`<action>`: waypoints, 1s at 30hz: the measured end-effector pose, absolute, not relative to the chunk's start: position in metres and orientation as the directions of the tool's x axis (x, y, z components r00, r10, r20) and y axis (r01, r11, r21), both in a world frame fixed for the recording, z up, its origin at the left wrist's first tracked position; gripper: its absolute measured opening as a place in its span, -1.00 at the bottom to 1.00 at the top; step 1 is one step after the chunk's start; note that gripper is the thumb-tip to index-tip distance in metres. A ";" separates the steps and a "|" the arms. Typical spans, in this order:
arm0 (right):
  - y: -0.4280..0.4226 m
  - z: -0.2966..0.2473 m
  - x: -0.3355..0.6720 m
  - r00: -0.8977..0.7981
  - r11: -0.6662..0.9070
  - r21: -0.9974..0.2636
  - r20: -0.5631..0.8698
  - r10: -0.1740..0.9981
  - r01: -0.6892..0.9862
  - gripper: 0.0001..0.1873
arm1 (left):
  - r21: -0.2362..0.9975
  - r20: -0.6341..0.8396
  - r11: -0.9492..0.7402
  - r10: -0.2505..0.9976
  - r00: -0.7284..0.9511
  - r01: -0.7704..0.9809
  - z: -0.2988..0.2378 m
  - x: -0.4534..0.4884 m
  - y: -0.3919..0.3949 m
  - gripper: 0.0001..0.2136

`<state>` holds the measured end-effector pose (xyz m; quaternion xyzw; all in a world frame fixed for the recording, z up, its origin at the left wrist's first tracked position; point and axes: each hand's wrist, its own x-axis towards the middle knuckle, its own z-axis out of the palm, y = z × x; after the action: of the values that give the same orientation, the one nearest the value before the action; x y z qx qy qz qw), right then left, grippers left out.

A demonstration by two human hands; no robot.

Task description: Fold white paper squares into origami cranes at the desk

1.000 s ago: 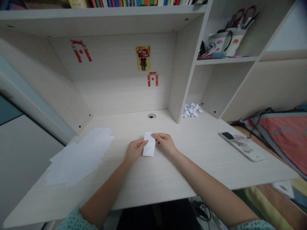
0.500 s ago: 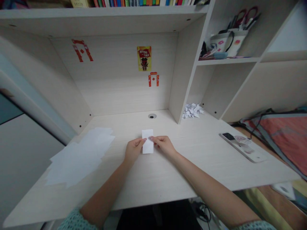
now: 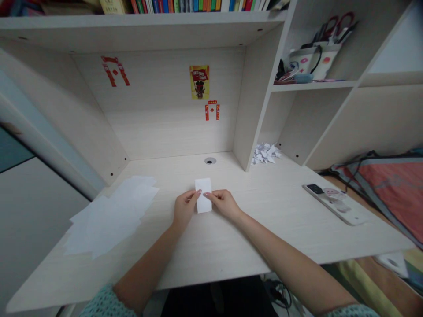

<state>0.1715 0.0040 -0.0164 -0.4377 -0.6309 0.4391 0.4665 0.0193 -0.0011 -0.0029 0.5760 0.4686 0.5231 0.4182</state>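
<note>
A small white rectangle of paper (image 3: 204,204) is held upright over the middle of the desk. My left hand (image 3: 185,206) pinches its left edge, thumb on the near face and fingers behind. From the other side my right hand (image 3: 226,203) grips the right edge, its thumb lying across the paper's face. Whether the paper is folded or in several layers, I cannot tell. To the left of my hands lies a spread of white paper sheets (image 3: 112,215), overlapping one another.
Torn paper scraps (image 3: 265,153) are heaped in the right cubby's corner. A phone (image 3: 333,203) rests on the desk (image 3: 264,237) at the right. Cups (image 3: 325,59) with scissors and pens stand on a shelf above. Behind the paper is a round cable hole (image 3: 210,161).
My right thumb has slid slightly left and down across the paper. My left hand keeps its pinch, and the view has tilted a little.
</note>
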 end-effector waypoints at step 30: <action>-0.008 -0.008 0.162 0.028 0.463 -0.809 0.506 0.862 0.361 -0.73 | 0.980 0.090 -0.102 0.993 -0.073 -0.171 0.004 0.021 0.003 -0.69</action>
<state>0.1623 -0.0080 -0.0082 -0.4643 -0.6584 0.2296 0.5461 0.0210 0.0026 0.0037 0.4614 0.4458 0.5813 0.5005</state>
